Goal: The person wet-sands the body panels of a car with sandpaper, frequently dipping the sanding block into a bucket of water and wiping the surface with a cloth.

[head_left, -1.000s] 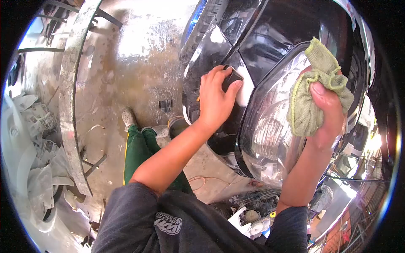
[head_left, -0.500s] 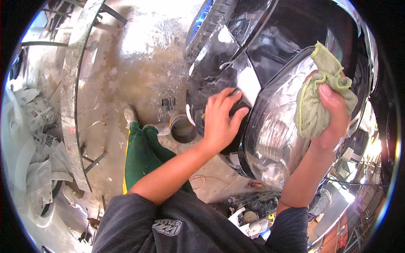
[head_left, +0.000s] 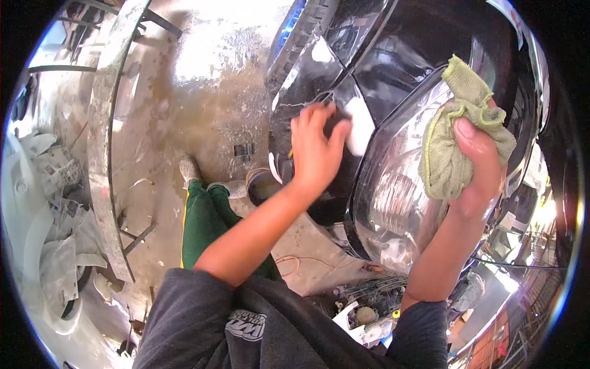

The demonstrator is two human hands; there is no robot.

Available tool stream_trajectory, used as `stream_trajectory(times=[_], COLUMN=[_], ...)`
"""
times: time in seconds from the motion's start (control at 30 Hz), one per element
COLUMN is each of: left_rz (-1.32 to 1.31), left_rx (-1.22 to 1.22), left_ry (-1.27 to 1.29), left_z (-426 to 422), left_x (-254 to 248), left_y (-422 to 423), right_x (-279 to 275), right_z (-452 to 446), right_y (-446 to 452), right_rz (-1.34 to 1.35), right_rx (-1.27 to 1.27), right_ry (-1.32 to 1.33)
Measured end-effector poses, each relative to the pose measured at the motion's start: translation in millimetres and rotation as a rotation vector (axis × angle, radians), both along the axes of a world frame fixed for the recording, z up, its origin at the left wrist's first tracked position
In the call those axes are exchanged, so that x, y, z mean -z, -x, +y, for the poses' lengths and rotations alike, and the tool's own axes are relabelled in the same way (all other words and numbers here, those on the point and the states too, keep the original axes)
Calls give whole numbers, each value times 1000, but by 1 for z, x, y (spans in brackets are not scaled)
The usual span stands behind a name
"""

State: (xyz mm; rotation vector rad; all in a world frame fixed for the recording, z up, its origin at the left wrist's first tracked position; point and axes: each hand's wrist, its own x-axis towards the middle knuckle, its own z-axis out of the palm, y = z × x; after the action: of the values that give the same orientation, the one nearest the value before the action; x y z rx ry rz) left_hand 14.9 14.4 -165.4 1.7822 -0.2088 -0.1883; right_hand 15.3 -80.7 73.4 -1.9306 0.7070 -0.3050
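Observation:
My right hand (head_left: 482,163) is wrapped round a bunched yellow-green cloth (head_left: 444,157), held over the clear headlight (head_left: 393,200) of a black car. At the black bumper (head_left: 319,74), the curled fingers of my left hand (head_left: 318,147) are at the surface beside a white patch (head_left: 359,126). A small dark piece shows at those fingertips, too blurred to name. My left thumb points toward the white patch. Wet-looking streaks run over the panel just above the fingers.
By my feet stands a bucket (head_left: 261,184), partly under the bumper. A long worn bench (head_left: 101,141) crosses the left, with plastic-wrapped parts (head_left: 58,227) beyond it. An orange hose (head_left: 295,264) lies on the wet floor. A tyre (head_left: 307,37) is at the top.
My left hand has moved up and slightly left across the bumper, off the white patch's edge. The cloth in my right hand has shifted slightly left.

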Motion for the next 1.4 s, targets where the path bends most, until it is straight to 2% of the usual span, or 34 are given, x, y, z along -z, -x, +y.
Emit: stream_trajectory(times=[0.1, 0.23, 0.37, 0.5, 0.63, 0.77, 0.9, 1.07, 1.2, 1.37, 1.4], left_rz=[43, 69, 54, 83, 26, 79, 37, -66, -60, -8, -23], left_rx=[70, -30, 20, -58, -5, -38, 98, 134, 219, 103, 141], left_ry=[-17, -10, -29, -16, -69, -36, -19, 84, 64, 122, 122], left_z=[17, -6, 11, -8, 7, -4, 14, 15, 29, 2, 5], left_x=[-14, 2, -10, 5, -16, 0, -24, -3, -14, 3, 2], left_y=[27, -13, 21, -17, 14, -14, 22, 4, 26, -17, -10], right_x=[3, 5, 2, 3, 3, 3, 6, 1, 4, 3, 1], right_z=[0, 1, 2, 5, 2, 6, 2, 6, 6, 7, 7], right_y=[-1, -1, -5, -2, -5, -4, -6, -7, -8, -6, -5], right_rz=[10, -59, -70, -65, -69, -66, -72, -55, -58, -51, -57], right_rx=[9, 22, 37, 83, 53, 75, 66, 48, 78, 77, 76], right_ry=[-10, -62, -125, -107, -132, -107, -105, -79, -74, -65, -67])
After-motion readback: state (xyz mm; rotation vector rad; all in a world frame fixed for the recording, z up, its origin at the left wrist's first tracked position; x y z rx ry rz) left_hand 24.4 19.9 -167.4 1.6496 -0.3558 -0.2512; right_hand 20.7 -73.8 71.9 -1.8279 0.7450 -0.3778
